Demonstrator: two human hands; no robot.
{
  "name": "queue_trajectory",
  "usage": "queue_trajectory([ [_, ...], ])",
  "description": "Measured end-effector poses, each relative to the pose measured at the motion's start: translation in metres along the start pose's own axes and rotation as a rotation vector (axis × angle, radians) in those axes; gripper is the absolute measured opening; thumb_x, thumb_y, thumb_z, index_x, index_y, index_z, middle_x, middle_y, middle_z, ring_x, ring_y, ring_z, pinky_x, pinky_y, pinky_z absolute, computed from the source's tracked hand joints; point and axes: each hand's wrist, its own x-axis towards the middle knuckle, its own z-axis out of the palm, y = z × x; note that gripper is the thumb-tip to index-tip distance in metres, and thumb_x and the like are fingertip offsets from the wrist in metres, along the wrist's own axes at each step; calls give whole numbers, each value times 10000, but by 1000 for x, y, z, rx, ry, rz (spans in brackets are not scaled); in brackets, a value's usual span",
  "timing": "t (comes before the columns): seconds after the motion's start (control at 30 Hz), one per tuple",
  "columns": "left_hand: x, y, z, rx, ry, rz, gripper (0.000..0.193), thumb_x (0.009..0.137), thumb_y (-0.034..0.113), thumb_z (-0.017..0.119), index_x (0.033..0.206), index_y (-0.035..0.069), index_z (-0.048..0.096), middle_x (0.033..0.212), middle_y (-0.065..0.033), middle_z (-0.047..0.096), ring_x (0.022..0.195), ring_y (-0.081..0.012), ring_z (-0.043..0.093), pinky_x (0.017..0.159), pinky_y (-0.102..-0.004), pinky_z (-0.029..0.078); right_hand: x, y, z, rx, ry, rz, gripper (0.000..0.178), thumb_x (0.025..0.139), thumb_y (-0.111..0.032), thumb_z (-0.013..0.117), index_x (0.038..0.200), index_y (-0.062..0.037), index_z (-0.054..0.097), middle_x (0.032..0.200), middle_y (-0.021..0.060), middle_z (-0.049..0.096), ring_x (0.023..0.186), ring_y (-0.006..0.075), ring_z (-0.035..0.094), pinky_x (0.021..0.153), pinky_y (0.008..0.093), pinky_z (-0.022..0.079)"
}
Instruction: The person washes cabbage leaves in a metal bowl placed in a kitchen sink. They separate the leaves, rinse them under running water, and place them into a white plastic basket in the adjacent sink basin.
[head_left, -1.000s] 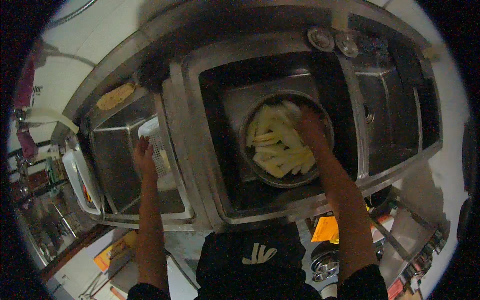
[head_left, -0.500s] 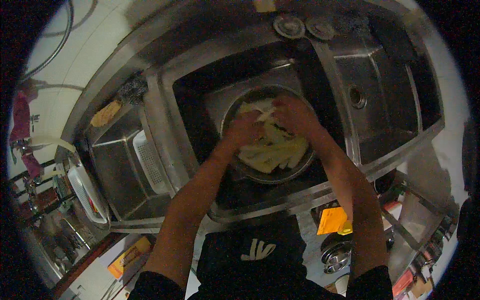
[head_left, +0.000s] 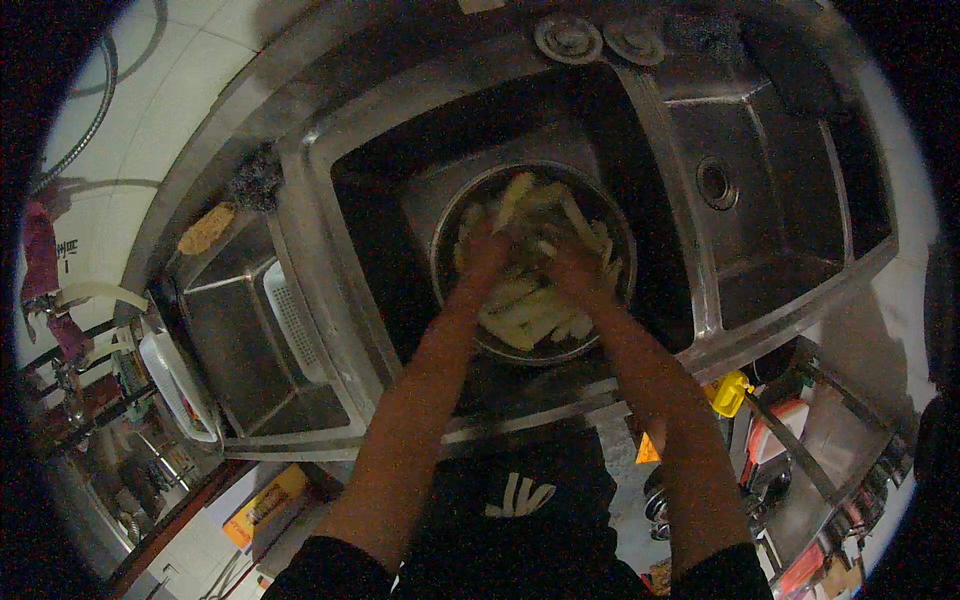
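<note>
Pale yellow strips point(head_left: 533, 318), too overlapped to count, lie heaped in one round metal bowl point(head_left: 480, 188), inside the middle basin point(head_left: 430, 190) of three. Nearest you, your two forearms cross the sink's front edge point(head_left: 560, 408), with one yellow container point(head_left: 730, 393) just outside it at right. Your left hand point(head_left: 487, 252) and right hand point(head_left: 575, 262) are apart, both inside the bowl's rim among the strips; their fingers are dim and blurred, so you cannot tell wide from narrow. Bare basin floor gives you room past the bowl's far-left side. One white perforated basket point(head_left: 292, 310) leans in the left basin point(head_left: 240, 340); the right basin point(head_left: 780, 200) shows one drain point(head_left: 717, 184). Farther off sit one tan sponge point(head_left: 207, 230), one dark scourer point(head_left: 256, 182) and, along the back, two round discs point(head_left: 568, 38).
</note>
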Motion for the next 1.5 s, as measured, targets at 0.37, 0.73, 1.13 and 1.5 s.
queue_trajectory([
  [0.37, -22, 87, -120, -1203, 132, -936, 207, 970, 175, 648, 1126, 38, 647, 895, -92, 705, 750, -260, 675, 675, -417, 542, -56, -3, -81, 999, -124, 201, 564, 927, -237, 707, 1426, -33, 538, 1289, 147, 649, 1120, 282, 663, 859, 394, 566],
  [0.73, -54, 131, -116, -1623, 170, -1249, 482, 954, 313, 683, 1352, 66, 573, 1220, -116, 659, 1072, -297, 643, 871, -453, 532, -114, -76, -34, 1304, -29, 432, 477, 937, -227, 705, 1364, -63, 571, 1226, 87, 675, 1064, 249, 667, 821, 404, 553],
  [1.13, -53, 62, -71, -1167, 90, -902, 448, 1008, 265, 658, 1409, 94, 555, 1235, -112, 641, 1047, -257, 630, 832, -424, 527, -90, -41, -27, -107, 33, -161, 338, 978, -207, 638, 1235, 11, 652, 1202, 255, 656, 1090, 434, 643, 922, 525, 540],
  [1.5, -46, -25, 22, -921, 16, -852, 255, 997, 182, 630, 1197, 23, 636, 894, -61, 652, 696, -191, 604, 610, -366, 491, 21, -17, 15, 96, 199, 16, 497, 1028, -383, 593, 1361, -15, 605, 1347, 235, 607, 1250, 431, 582, 1067, 532, 474],
])
